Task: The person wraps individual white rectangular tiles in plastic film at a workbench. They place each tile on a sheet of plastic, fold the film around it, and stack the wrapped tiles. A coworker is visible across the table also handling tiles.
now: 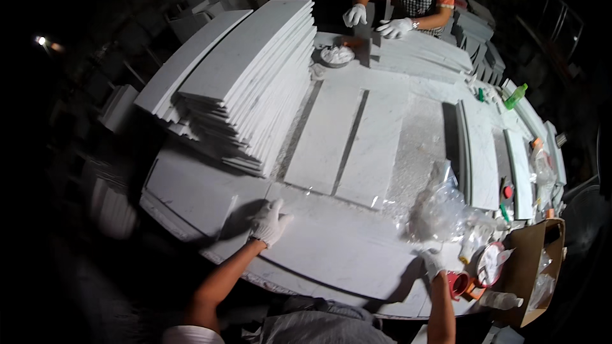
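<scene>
A long white stone slab [344, 251] lies crosswise near me, a dark gap running under its near edge. At its left end is my left hand [269, 224] in a white knitted glove, thumb over the top and fingers along the edge. My right hand [434, 262], also gloved, grips around the right end, its fingers partly hidden. Just right of that hand stand a red cup-like container [457, 285] and an orange object [475, 291]. Two more pale slabs [324, 134] [373, 143] lie lengthwise beyond, with a narrow gap between them.
A tall stack of slabs [255, 83] rises at the left. Clear plastic bags [440, 210], a cardboard box [542, 274] and a clear bottle [502, 300] crowd the right. Across the table a person [417, 0] in gloves handles slabs [424, 51]; a bowl [336, 56] sits nearby.
</scene>
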`<state>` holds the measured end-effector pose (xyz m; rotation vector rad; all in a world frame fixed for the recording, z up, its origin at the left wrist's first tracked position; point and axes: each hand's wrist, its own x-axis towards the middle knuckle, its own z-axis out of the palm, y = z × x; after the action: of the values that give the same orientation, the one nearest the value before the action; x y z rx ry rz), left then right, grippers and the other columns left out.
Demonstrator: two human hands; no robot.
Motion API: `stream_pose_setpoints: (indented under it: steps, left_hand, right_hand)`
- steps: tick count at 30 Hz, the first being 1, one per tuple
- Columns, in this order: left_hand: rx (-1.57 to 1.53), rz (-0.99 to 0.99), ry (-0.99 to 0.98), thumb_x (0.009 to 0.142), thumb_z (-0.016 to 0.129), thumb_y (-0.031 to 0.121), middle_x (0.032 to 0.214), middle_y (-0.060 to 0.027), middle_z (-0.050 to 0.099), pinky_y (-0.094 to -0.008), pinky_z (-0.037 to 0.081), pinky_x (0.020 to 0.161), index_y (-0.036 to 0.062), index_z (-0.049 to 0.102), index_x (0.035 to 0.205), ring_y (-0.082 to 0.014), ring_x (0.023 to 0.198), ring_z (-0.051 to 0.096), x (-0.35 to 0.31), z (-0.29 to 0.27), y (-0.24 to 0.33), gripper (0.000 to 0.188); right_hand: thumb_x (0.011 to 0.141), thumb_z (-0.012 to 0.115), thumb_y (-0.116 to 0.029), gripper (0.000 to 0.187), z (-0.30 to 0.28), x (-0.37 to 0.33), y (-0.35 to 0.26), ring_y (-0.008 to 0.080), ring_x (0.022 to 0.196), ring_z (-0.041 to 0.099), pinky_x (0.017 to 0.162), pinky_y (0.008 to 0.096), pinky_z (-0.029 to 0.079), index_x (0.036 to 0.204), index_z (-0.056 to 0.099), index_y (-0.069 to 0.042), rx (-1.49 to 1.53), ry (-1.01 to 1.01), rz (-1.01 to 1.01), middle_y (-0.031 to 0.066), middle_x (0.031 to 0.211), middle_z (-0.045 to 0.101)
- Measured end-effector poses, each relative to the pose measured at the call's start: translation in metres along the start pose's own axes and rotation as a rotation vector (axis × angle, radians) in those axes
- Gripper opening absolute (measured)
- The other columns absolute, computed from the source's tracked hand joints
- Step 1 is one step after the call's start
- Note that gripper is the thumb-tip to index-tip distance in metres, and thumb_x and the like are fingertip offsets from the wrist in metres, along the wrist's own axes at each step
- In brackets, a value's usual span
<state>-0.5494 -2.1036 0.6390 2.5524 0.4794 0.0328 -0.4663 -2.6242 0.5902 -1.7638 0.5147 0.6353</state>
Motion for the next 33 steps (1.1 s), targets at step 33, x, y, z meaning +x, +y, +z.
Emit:
stream_pose_setpoints:
  steps: [33]
  left_hand:
    - [0.247,-0.229,0.037,0.072,0.074,0.054,0.133,-0.0198,0.050,-0.0487,0.043,0.098,0.0060,0.043,0.133,-0.0388,0.120,0.050,0.277,0.025,0.076,0.083]
  right_hand:
    - [0.087,0.061,-0.016,0.021,0.004,-0.006,-0.002,0.0080,0.070,0.054,0.065,0.0249,0.044,0.085,0.069,0.003,-0.174,0.144,0.016,0.0006,0.076,0.065]
